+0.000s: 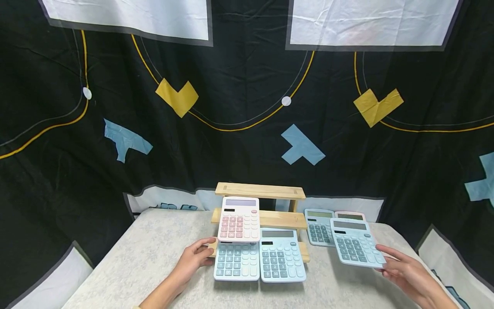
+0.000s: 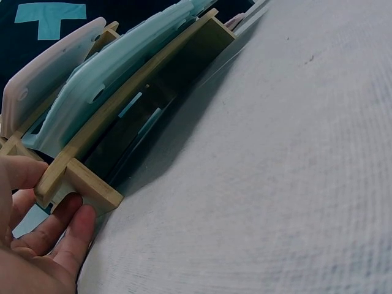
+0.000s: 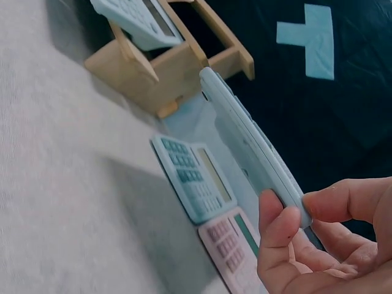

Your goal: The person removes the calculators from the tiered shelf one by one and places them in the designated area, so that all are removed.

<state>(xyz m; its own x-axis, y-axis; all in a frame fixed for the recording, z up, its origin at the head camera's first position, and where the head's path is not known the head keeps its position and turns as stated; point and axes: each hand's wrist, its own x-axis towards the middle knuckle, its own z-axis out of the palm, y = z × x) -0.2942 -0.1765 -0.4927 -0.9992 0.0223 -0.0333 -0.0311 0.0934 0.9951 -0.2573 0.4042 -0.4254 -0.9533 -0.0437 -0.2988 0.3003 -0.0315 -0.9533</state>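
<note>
My left hand [image 1: 193, 259] grips the left end of the lowest step of a wooden tiered rack [image 1: 260, 190], with the thumb on one side and fingers on the other in the left wrist view. Two light blue calculators, a left one [image 1: 237, 262] and a right one [image 1: 282, 257], lean side by side on that lowest step. Above the left one, a pink-and-white calculator [image 1: 239, 219] stands on the middle step. Over to the right, my right hand [image 1: 405, 272] pinches another light blue calculator [image 1: 356, 242] by its lower edge, lifted off the table.
Behind the held calculator, a light blue calculator [image 1: 319, 228] and a pink one [image 1: 350, 216], partly hidden, lie on the table [image 1: 162, 231]. A black patterned cloth [image 1: 239, 154] hangs along the table's back edge.
</note>
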